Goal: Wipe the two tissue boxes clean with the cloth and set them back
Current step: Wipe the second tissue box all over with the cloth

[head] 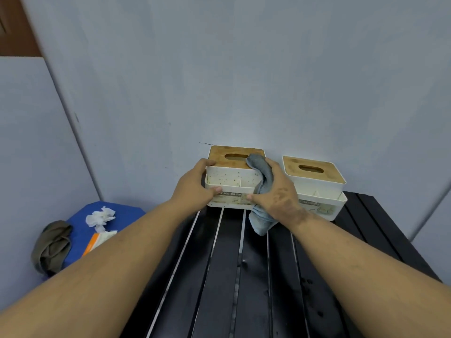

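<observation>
Both hands are clamping the left tissue holder (231, 181) at the far edge of the black slatted desk (219, 276), against the wall.

Left hand (195, 185): fingers wrapping the box's left end, thumb pressing the front label.

Right hand (278, 191): fingers curling round the box's right end with the blue-grey cloth (262, 191) trapped between palm and box; the cloth's tail is hanging down over the desk.

The body is showing brown speckles below its bamboo lid (233, 157).

Second tissue holder (317, 189): sitting just beside on the right, untouched.

Handling judgement:
- Box looks like rigid white plastic, probably light and smooth, so it is likely to slip under a wet cloth.
- The lid may be loose, so gripping the two short ends of the body is looking safer than lifting by the lid.
- Cloth is soft and limp and is conforming to corners.
</observation>
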`<control>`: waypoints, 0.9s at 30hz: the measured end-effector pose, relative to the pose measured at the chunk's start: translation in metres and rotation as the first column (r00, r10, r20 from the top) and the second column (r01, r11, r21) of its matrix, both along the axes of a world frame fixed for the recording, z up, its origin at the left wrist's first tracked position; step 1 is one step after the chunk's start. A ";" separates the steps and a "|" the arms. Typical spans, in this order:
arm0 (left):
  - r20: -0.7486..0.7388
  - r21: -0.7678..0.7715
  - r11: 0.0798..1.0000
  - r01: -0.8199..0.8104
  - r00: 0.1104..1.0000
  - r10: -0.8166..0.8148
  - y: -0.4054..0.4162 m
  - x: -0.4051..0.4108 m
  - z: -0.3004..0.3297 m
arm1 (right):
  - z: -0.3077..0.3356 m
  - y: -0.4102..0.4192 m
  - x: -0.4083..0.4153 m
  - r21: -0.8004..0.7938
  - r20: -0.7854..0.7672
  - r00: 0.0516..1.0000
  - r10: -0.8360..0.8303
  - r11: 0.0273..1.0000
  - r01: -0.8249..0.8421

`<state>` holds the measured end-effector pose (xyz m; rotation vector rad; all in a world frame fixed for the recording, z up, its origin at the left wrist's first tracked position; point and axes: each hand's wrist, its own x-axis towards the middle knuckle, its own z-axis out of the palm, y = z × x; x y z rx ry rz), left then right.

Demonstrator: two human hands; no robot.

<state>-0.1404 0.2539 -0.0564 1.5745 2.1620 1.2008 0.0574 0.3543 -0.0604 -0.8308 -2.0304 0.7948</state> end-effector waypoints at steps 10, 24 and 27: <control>-0.008 0.104 0.986 0.130 0.992 -0.130 -0.109 0.128 0.047 | 0.084 -0.120 0.160 0.081 0.137 0.985 -0.102 0.992 0.092; 0.016 -0.044 0.985 0.164 0.986 -0.164 -0.258 0.228 -0.008 | 0.003 -0.274 0.273 -0.118 0.141 0.986 -0.087 0.988 0.104; 0.019 -0.083 0.983 0.165 0.986 -0.164 -0.263 0.233 -0.013 | -0.008 -0.276 0.275 -0.100 0.186 0.978 -0.092 0.989 0.112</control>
